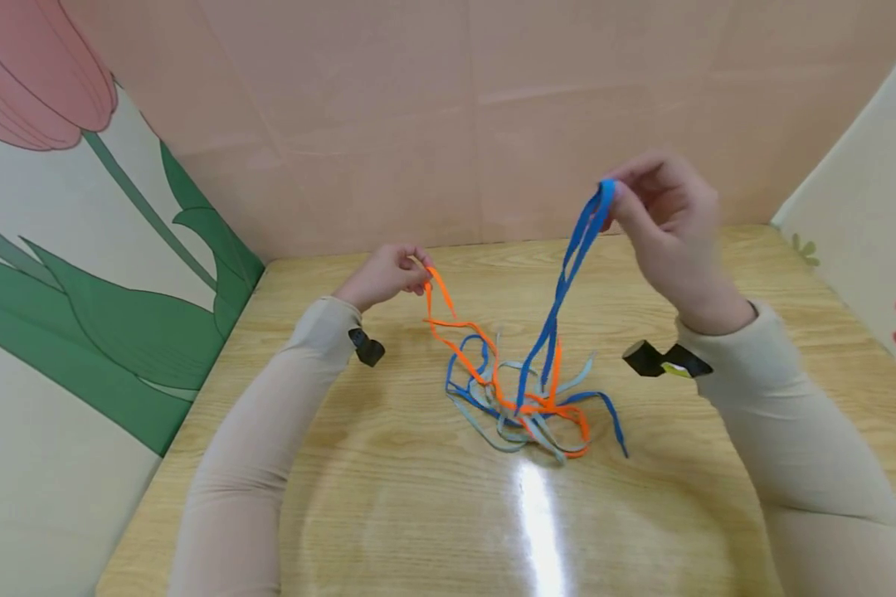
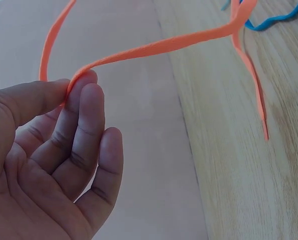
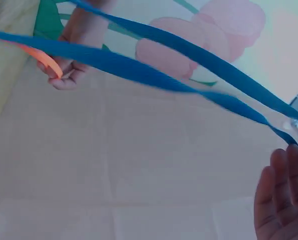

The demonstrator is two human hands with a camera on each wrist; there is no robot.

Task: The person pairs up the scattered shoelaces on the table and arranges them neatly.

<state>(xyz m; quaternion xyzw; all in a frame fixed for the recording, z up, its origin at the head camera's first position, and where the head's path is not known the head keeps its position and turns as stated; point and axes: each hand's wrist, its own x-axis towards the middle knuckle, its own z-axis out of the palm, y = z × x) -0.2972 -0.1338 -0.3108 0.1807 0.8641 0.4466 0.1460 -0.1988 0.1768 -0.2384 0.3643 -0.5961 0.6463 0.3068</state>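
A tangle of orange, blue and pale grey-green shoelaces lies on the wooden table. My left hand (image 1: 390,277) pinches the orange shoelace (image 2: 154,48) between thumb and forefinger, low over the far left of the table, and the lace runs from there down into the tangle. Higher up on the right, my right hand (image 1: 672,228) pinches a doubled length of the blue shoelace (image 1: 565,278), whose two strands drop into the pile. The pale grey-green shoelace (image 1: 485,433) stays on the table, woven among the others. One blue end with its tip trails to the right of the pile.
A pinkish wall covering (image 1: 418,124) rises behind the wooden table (image 1: 388,514). On the left stands a panel with a tulip print (image 1: 119,315), on the right a white panel (image 1: 851,199) with flowers. Small black devices sit on both wrists.
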